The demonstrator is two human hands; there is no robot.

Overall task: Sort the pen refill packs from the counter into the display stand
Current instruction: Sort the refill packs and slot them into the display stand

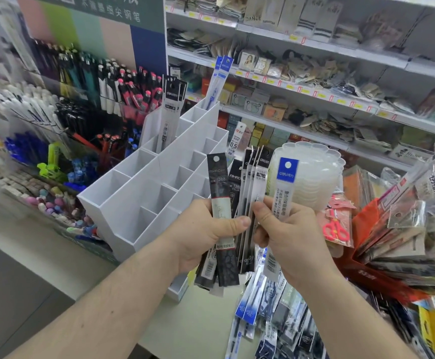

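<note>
Black and blue-topped refill packs [223, 216] fanned upright between both hands [247, 234].

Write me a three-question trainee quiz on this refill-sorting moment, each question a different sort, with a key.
1. True or false: the left hand pinches a black AIHAO refill pack under its thumb.
2. Multiple choice: the blue-topped deli refill pack is held by
A. the left hand
B. the right hand
C. neither hand
3. Fill in: in the far corner compartment of the white display stand stand two ____-topped refill packs.

Key: 1 true; 2 B; 3 blue
</note>
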